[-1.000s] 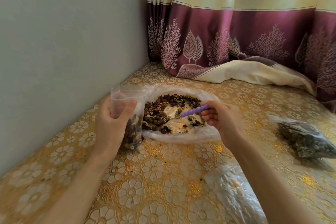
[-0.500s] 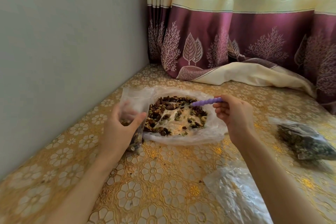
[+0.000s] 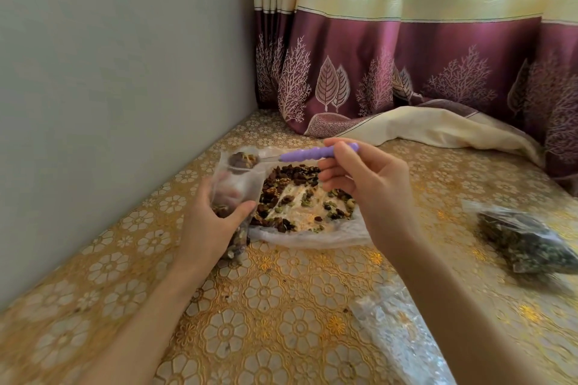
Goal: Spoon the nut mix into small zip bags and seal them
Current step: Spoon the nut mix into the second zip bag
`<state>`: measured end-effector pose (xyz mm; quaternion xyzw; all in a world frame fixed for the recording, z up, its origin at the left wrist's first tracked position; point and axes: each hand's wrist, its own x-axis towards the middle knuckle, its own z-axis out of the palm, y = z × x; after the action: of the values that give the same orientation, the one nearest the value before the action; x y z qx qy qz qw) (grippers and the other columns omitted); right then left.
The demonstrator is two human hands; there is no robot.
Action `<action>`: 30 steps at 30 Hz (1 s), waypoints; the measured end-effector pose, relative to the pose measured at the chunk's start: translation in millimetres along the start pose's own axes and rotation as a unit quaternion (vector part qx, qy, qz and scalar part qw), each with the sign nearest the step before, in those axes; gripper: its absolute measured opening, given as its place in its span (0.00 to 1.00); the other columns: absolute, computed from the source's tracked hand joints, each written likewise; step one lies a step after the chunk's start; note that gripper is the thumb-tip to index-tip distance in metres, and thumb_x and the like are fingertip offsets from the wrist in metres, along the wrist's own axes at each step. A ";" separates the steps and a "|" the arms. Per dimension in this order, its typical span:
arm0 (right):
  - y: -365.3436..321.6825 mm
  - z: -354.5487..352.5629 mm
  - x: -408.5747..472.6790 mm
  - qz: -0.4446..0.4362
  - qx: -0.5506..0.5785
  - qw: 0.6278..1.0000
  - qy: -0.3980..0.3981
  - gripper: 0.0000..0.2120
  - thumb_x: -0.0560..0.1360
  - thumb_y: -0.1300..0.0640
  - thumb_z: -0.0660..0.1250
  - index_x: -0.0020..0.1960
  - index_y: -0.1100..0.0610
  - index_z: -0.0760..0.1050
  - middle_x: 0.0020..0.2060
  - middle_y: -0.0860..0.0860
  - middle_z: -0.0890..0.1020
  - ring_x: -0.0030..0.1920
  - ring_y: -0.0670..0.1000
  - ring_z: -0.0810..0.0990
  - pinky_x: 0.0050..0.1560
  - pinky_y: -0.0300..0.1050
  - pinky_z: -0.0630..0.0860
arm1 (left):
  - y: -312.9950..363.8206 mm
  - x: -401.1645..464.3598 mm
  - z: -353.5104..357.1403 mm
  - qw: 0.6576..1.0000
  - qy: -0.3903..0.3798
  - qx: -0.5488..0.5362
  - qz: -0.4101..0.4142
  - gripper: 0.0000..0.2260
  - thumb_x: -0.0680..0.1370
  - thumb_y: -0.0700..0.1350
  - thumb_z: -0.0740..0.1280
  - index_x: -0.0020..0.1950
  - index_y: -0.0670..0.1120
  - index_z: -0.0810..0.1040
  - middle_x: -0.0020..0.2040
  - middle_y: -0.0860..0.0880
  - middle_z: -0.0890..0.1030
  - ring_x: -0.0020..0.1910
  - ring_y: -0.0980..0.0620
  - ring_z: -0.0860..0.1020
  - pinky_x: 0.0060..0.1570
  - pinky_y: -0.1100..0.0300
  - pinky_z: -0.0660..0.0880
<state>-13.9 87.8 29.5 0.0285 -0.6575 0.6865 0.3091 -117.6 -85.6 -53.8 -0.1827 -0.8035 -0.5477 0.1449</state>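
The left hand (image 3: 212, 222) is wrapped around a small clear zip bag (image 3: 236, 194), its fingers (image 3: 230, 194) showing through the plastic behind and the thumb pressed on the near face; the bag stands upright on the gold flower-patterned table (image 3: 266, 306), open at the top and partly filled with nut mix. The right hand (image 3: 366, 187) pinches the purple handle of a spoon (image 3: 308, 154) between thumb and curled fingers, closed firmly on it. The spoon's metal bowl, loaded with nuts and raisins, sits at the mouth of the zip bag, just above the left fingers. Between the two hands, just beyond the left thumb and below the right fingers, the loose nut mix (image 3: 300, 194) lies spread on a flattened plastic sheet (image 3: 312, 236). Well to the right of the right hand lies a filled bag (image 3: 525, 244) of dark mix, somewhat blurred. Near the right forearm, a crumpled clear plastic (image 3: 397, 331) rests on the table.
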 end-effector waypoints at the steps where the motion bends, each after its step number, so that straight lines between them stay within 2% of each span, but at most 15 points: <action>1: 0.6 1.3 -0.8 -0.009 -0.017 1.000 -0.015 0.08 0.78 0.65 0.62 0.49 0.61 0.80 0.35 0.54 0.83 0.35 0.50 0.80 0.37 0.39 0.78 | 0.0 -0.1 -0.2 1.000 0.000 -0.005 -0.005 0.28 0.70 0.50 0.73 0.67 0.52 0.68 0.48 0.56 0.79 0.47 0.64 0.75 0.41 0.72 0.66; 5: 1.0 -0.9 -0.6 -0.026 -0.040 0.998 -0.049 0.10 0.77 0.68 0.61 0.52 0.61 0.79 0.36 0.53 0.83 0.37 0.50 0.80 0.39 0.40 0.78 | -1.5 0.2 -0.5 1.000 0.010 -0.013 -0.019 0.26 0.69 0.50 0.74 0.64 0.50 0.69 0.49 0.64 0.73 0.45 0.71 0.72 0.39 0.74 0.66; 7: 1.2 -2.8 0.4 -0.026 -0.032 0.998 -0.045 0.10 0.77 0.68 0.61 0.52 0.62 0.80 0.36 0.54 0.82 0.37 0.50 0.80 0.39 0.41 0.78 | -2.7 0.7 -0.5 1.000 0.011 -0.013 -0.020 0.25 0.69 0.50 0.74 0.63 0.49 0.70 0.51 0.60 0.74 0.48 0.67 0.73 0.41 0.73 0.67; 10: 3.9 -6.4 3.4 -0.010 -0.003 1.000 -0.003 0.09 0.77 0.68 0.61 0.50 0.62 0.80 0.35 0.55 0.82 0.36 0.50 0.80 0.37 0.39 0.77 | -5.1 1.8 -0.6 0.999 0.017 -0.021 -0.024 0.26 0.71 0.51 0.73 0.66 0.47 0.71 0.57 0.53 0.76 0.55 0.55 0.74 0.46 0.69 0.67; 15: 14.1 -20.0 11.5 0.057 0.027 0.992 0.107 0.10 0.77 0.67 0.61 0.42 0.62 0.80 0.30 0.54 0.82 0.31 0.49 0.80 0.32 0.36 0.77 | -3.6 2.5 -4.4 0.998 0.051 -0.040 -0.019 0.22 0.73 0.51 0.70 0.65 0.47 0.72 0.55 0.52 0.78 0.52 0.53 0.77 0.44 0.64 0.72; 18: 27.0 -27.5 14.1 0.110 -0.008 0.986 0.123 0.09 0.76 0.67 0.62 0.41 0.63 0.79 0.28 0.53 0.82 0.29 0.49 0.79 0.30 0.35 0.77 | -3.5 4.2 -7.9 0.994 0.068 -0.070 -0.040 0.22 0.74 0.53 0.69 0.64 0.44 0.72 0.56 0.48 0.79 0.54 0.50 0.78 0.52 0.54 0.77; 20: 38.2 -29.8 14.4 0.145 -0.034 0.981 0.122 0.08 0.76 0.67 0.62 0.41 0.64 0.79 0.28 0.53 0.82 0.28 0.48 0.78 0.29 0.35 0.76 | -1.8 5.3 -10.6 0.990 0.089 -0.097 -0.047 0.16 0.74 0.52 0.69 0.58 0.47 0.74 0.51 0.51 0.79 0.49 0.57 0.79 0.45 0.61 0.78; 22: 48.0 -30.7 14.3 0.175 -0.076 0.976 0.108 0.09 0.76 0.66 0.62 0.41 0.66 0.79 0.29 0.55 0.82 0.29 0.49 0.78 0.29 0.36 0.75 | 0.8 7.4 -14.8 0.983 0.122 -0.128 -0.055 0.06 0.74 0.49 0.69 0.47 0.57 0.74 0.44 0.56 0.78 0.41 0.62 0.78 0.35 0.68 0.74; 25: 56.2 -31.3 13.0 0.182 -0.204 0.959 0.078 0.09 0.76 0.64 0.61 0.44 0.65 0.80 0.30 0.54 0.82 0.28 0.47 0.78 0.28 0.37 0.72 | -0.2 11.0 -19.4 0.970 0.141 -0.184 -0.079 0.08 0.74 0.47 0.70 0.43 0.59 0.74 0.42 0.57 0.79 0.42 0.61 0.78 0.39 0.64 0.74; 27: 56.6 -30.8 9.4 0.150 -0.307 0.938 0.048 0.10 0.77 0.63 0.61 0.43 0.61 0.80 0.29 0.51 0.81 0.26 0.45 0.77 0.28 0.35 0.71 | -2.2 11.9 -20.8 0.966 0.143 -0.200 -0.081 0.07 0.73 0.47 0.71 0.43 0.58 0.75 0.42 0.57 0.79 0.43 0.60 0.78 0.41 0.63 0.74; 30: 56.0 -30.1 0.8 0.106 -0.431 0.896 -0.017 0.09 0.77 0.59 0.62 0.43 0.59 0.81 0.30 0.52 0.81 0.26 0.47 0.73 0.26 0.36 0.67 | -4.6 12.8 -20.3 0.967 0.133 -0.205 -0.071 0.06 0.73 0.47 0.71 0.42 0.58 0.76 0.43 0.55 0.81 0.43 0.60 0.79 0.43 0.60 0.74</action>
<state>-29.3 119.0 -23.8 -0.1661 -0.8929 0.3645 0.2054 -130.4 -104.3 -44.7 -0.0762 -0.6589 -0.7287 0.1704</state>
